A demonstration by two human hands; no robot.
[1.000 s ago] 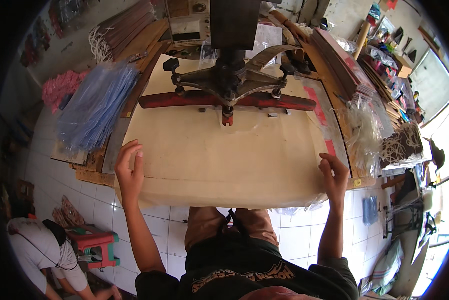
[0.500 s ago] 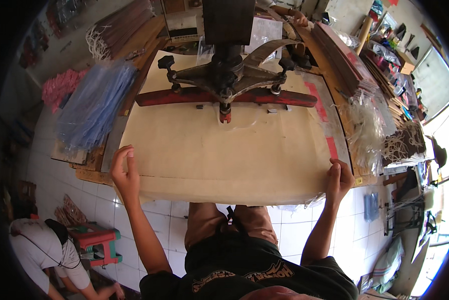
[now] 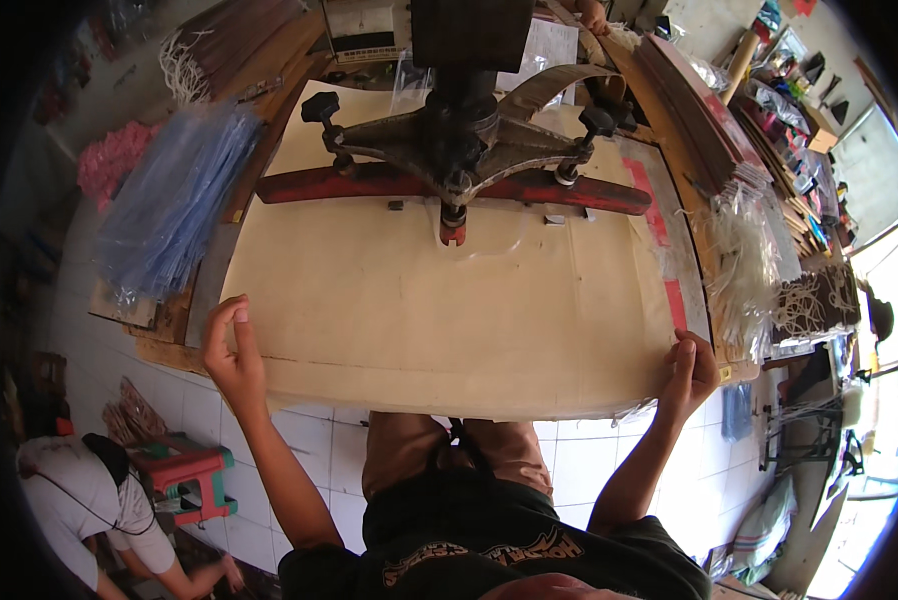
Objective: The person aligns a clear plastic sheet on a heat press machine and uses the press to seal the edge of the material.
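A cream sheet (image 3: pixel 439 330) covers the work table in front of me, its near edge hanging slightly over the front. At its left front edge is my left hand (image 3: pixel 234 350), thumb and fingertips pinched together. My right hand (image 3: pixel 691 372) is closed the same way at the right front corner, close to a red strip (image 3: pixel 675 300) on the table. Whatever thin thing the fingertips hold is too faint to name. Crumpled clear plastic (image 3: pixel 629 410) shows under the sheet's right front edge. Beyond the hands, a dark press head (image 3: pixel 459 140) carries a long red bar (image 3: pixel 369 184) across the sheet.
Blue-tinted plastic sleeves (image 3: pixel 174 200) and a pink bundle (image 3: pixel 114 160) lie at left. Stacked brown panels (image 3: pixel 689 110) and clear plastic with pale cords (image 3: pixel 754 260) stand at right. A person (image 3: pixel 84 500) bends beside a red-green stool (image 3: pixel 184 475) at lower left.
The whole view has shifted a little, and the press looks larger in it. Both hands remain at the sheet's front corners, still pinched, appearing slightly farther apart.
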